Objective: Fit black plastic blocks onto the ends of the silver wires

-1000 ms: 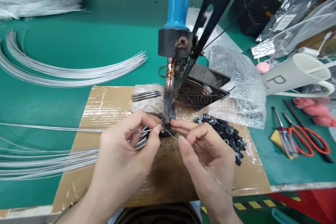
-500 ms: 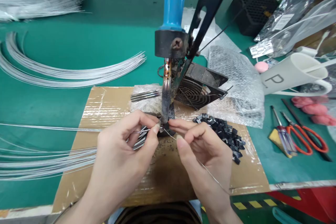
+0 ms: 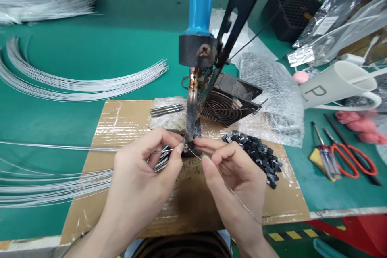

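My left hand (image 3: 142,177) is closed, pinching a thin silver wire at the tip of the mounted soldering iron (image 3: 191,105), with a bundle of wires (image 3: 60,185) trailing left under its fingers. My right hand (image 3: 234,181) is closed too, pinching a fine solder wire (image 3: 242,203) that runs back over the hand, and holding a small black part against the iron's tip. Both hands meet just below the tip, above the taped cardboard sheet (image 3: 115,125). A pile of small black parts (image 3: 260,155) lies right of my right hand.
A blue-handled iron holder (image 3: 199,8) and black stand rise behind. A fan (image 3: 229,102), bubble wrap (image 3: 275,96), red-handled scissors (image 3: 353,157), a screwdriver (image 3: 325,153), a white tube (image 3: 338,84) and foil bags (image 3: 329,20) lie right. Curved wire bundles (image 3: 75,84) lie left on the green mat.
Both hands stay pinched at the iron's tip. The view shifted slightly; the hands barely moved.
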Motion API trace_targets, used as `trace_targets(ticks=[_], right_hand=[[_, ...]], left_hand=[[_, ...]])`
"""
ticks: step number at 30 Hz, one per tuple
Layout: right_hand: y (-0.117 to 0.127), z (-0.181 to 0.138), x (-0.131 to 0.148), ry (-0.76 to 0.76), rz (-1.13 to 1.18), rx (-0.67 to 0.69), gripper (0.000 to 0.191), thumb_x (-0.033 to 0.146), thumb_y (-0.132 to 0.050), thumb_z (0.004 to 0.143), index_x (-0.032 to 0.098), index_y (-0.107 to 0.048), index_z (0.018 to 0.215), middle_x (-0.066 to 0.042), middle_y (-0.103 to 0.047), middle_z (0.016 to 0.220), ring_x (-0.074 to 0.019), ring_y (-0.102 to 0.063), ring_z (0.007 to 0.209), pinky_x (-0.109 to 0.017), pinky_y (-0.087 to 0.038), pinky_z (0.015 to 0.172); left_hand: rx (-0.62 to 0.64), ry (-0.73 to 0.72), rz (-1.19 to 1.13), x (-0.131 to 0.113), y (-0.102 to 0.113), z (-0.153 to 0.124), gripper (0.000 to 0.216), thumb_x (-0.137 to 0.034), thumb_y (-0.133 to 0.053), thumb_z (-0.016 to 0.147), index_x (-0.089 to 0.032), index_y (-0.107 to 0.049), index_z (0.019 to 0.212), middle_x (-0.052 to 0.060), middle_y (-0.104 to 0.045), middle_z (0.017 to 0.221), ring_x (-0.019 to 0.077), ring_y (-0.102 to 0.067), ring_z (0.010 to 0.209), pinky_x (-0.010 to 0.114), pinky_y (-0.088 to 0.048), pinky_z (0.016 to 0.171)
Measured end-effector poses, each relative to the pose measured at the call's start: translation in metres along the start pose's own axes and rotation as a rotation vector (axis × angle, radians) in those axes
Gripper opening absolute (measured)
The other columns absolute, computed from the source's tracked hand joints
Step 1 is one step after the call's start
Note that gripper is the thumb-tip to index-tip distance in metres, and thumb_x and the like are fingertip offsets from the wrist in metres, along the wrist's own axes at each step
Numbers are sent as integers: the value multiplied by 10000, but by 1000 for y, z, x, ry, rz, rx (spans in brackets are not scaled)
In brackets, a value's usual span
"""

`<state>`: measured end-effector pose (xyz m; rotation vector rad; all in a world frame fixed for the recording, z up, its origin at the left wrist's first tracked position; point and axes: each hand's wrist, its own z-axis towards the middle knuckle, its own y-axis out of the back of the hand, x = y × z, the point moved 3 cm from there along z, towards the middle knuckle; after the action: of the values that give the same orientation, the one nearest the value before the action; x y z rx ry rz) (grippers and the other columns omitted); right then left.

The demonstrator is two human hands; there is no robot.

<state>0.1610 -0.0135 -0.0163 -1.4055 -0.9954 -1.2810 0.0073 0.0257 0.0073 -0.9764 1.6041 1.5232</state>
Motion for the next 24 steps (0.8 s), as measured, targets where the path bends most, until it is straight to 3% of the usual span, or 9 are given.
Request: trace_targets(ticks=[16,24], right_hand=[[0,-4,-1,56,-76,8,201,67,-677,937,244,-633,854,-31,-799,1197,-200,-741,1179,-343,-552,1052],[0,-4,1,80,-121,-14,186,82,-675,929,242,-629,846,-60,-807,1182,-231,-756,1152,-381,-575,1022]], left_hand=[[-3,5,-8,-3,1,-3,101,-227,-687,841,-230,-697,740,-16,-747,790,188,-756,785,256,-506,592],[4,9,8,2,1,-3,93,-242,-692,849,-234,-687,756,-16,-758,816,209,-769,841,282,-569,716]])
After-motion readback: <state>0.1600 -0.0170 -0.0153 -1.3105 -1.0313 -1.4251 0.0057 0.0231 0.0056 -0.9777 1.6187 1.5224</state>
